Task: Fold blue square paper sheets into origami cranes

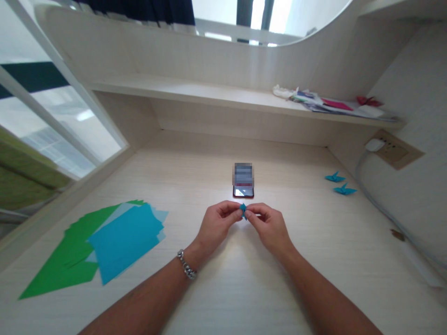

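Observation:
Between my two hands is a small folded piece of blue paper (243,210), mostly covered by the fingers. My left hand (220,222) pinches its left side between thumb and fingertips. On the other side, my right hand (267,224) grips it in the same way. Just beyond the hands lies a phone (243,191) with its screen lit. Two blue origami cranes (335,177) rest on the desk at the right, near the wall.
Stacks of blue paper (127,239) and green paper (59,260) overlap on the left of the desk (195,158). A shelf (209,95) at the back carries papers (335,104). A cable (366,188) runs down the right wall from a socket (396,151).

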`<state>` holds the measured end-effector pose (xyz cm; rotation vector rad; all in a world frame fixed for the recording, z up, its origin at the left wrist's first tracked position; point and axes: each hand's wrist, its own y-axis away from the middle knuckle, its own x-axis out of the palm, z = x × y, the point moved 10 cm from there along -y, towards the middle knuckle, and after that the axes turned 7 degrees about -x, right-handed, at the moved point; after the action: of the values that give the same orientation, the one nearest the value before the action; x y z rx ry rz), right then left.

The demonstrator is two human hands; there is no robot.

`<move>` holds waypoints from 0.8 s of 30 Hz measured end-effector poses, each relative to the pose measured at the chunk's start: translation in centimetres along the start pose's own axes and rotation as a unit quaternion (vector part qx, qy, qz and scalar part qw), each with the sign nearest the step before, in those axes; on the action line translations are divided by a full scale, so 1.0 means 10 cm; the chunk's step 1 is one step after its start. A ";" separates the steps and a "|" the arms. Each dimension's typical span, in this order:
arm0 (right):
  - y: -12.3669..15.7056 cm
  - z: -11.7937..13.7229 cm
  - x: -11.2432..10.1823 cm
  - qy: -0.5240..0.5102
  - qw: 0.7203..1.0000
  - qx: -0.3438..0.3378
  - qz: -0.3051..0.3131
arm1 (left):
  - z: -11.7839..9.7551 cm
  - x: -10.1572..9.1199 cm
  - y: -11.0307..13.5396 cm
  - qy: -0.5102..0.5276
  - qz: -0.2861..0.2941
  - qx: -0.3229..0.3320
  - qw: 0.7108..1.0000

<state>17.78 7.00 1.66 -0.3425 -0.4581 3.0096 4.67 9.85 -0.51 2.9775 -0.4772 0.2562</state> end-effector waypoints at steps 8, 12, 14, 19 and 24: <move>0.03 0.17 0.04 0.096 0.993 -0.068 0.014 | 0.02 0.02 0.00 -0.013 -0.004 -0.005 1.000; 0.03 0.25 0.07 0.133 0.985 -0.107 0.034 | 0.02 0.02 0.00 -0.030 -0.006 -0.004 1.000; 0.03 0.27 0.08 0.150 0.981 -0.117 0.036 | 0.02 0.02 0.00 -0.037 -0.009 -0.001 0.999; 0.04 0.28 0.06 0.162 0.980 -0.116 0.013 | 0.05 0.02 0.01 -0.032 -0.017 0.002 0.999; 0.07 0.20 0.00 0.112 0.990 -0.075 -0.036 | 0.03 0.03 0.02 -0.016 -0.025 0.005 1.000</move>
<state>17.33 5.81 3.31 -0.6518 -0.6618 2.8278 4.97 9.55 -0.75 3.0024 -0.4066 0.2081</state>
